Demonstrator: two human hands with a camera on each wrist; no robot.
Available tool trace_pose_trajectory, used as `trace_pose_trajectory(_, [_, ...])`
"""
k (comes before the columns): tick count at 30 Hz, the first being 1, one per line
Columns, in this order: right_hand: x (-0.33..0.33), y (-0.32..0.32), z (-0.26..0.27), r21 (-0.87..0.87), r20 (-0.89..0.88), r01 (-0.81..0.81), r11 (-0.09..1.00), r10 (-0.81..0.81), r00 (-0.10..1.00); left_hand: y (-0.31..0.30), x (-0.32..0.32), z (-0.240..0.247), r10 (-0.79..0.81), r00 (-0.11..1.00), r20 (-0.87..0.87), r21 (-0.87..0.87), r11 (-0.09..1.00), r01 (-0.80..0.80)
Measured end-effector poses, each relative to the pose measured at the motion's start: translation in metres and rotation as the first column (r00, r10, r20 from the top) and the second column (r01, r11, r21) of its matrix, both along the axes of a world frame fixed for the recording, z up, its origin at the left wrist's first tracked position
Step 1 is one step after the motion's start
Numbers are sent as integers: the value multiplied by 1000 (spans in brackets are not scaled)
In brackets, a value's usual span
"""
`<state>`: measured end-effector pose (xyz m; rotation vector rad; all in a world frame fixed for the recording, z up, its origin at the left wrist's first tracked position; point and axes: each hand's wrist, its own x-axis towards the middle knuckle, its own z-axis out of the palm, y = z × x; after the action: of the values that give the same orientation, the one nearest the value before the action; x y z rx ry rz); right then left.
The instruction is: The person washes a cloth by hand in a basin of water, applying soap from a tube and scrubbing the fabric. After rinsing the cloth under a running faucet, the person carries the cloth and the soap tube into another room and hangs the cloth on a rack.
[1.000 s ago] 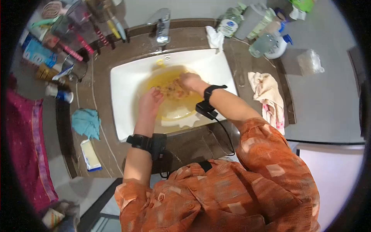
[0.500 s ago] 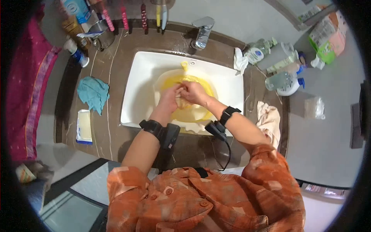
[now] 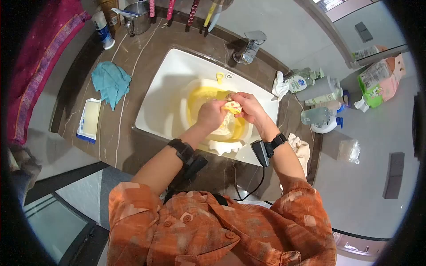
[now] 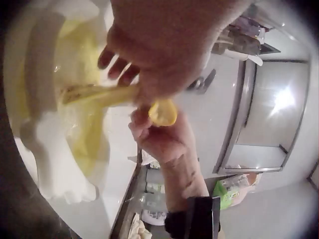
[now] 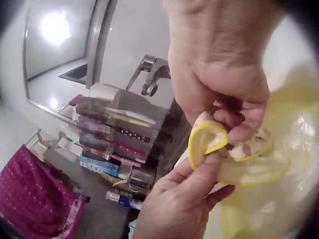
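Both hands were down in the yellow water [image 3: 198, 100] a second ago. Now they're lifted, with the yellow cloth [image 3: 232, 107] bunched between them over the basin [image 3: 222, 146], about 1 o'clock of its centre. Left hand [image 3: 211, 114] grips it from 9 o'clock and right hand [image 3: 248, 107] pinches from 3 o'clock, fingers curled tight. Reads as wringing, not scrubbing — tap [image 3: 250, 48] at 12 o'clock is untouched.

Both hands, left hand [image 3: 210, 116] and right hand [image 3: 248, 107], pinch what looks like a wet yellow cloth [image 3: 232, 107] above the white rectangular sink [image 3: 163, 95].
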<state>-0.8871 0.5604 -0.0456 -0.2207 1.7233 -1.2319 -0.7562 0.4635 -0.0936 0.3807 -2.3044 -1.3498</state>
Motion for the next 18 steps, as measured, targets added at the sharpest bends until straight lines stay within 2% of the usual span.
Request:
trace_pose_trajectory(1, [-4, 3, -3, 8, -18, -39, 999, 39, 999, -2, -1, 2, 43, 996, 80, 56, 997, -47])
trace_pose_trajectory(2, [-7, 7, -6, 8, -17, -38, 999, 38, 999, -6, -1, 5, 42, 996, 82, 56, 997, -46])
trace_pose_trajectory(4, [0, 9, 4, -164, -41, 104, 981, -112, 993, -17, -1, 13, -13, 988, 153, 334, 942, -39])
trace_pose_trajectory(5, [5, 10, 8, -167, -40, 104, 981, -112, 993, -20, 0, 17, -12, 988, 153, 331, 943, -40])
trace_pose_trajectory(7, [22, 10, 23, -218, -164, -50, 975, 13, 986, -25, 0, 21, -49, 981, 187, 345, 938, -19])
trace_pose_trajectory(8, [31, 7, 29, -164, -282, -158, 974, 107, 953, -25, -1, 21, -48, 981, 187, 346, 938, -20])
trace_pose_trajectory(9, [26, 8, 22, -164, -282, -157, 974, 107, 954, -26, -2, 19, -64, 987, 145, 374, 928, 5])
trace_pose_trajectory(11, [13, 11, 1, -102, -286, -295, 950, 257, 923, -30, -4, 15, -82, 991, 105, 399, 916, 33])
trace_pose_trajectory(12, [14, 11, 6, -117, -359, -267, 957, 210, 909, -34, -3, 14, -91, 986, 140, 433, 901, 22])
trace_pose_trajectory(13, [13, 12, 10, -118, -357, -266, 957, 209, 911, -37, -1, 14, -101, 980, 174, 466, 885, 9])
trace_pose_trajectory(14, [10, 13, 14, -72, -371, -277, 958, 232, 899, -40, 1, 14, -101, 979, 175, 466, 885, 7])
trace_pose_trajectory(15, [6, 15, 16, -25, -384, -289, 957, 258, 887, -42, 5, 23, -18, 985, 173, 350, 936, -44])
trace_pose_trajectory(16, [1, 16, 11, -67, -380, -258, 964, 215, 900, -44, 7, 28, 63, 985, 159, 230, 968, -99])
trace_pose_trajectory(18, [-2, 18, 13, -54, -355, -213, 976, 181, 917, -49, 6, 25, 98, 978, 184, 165, 978, -129])
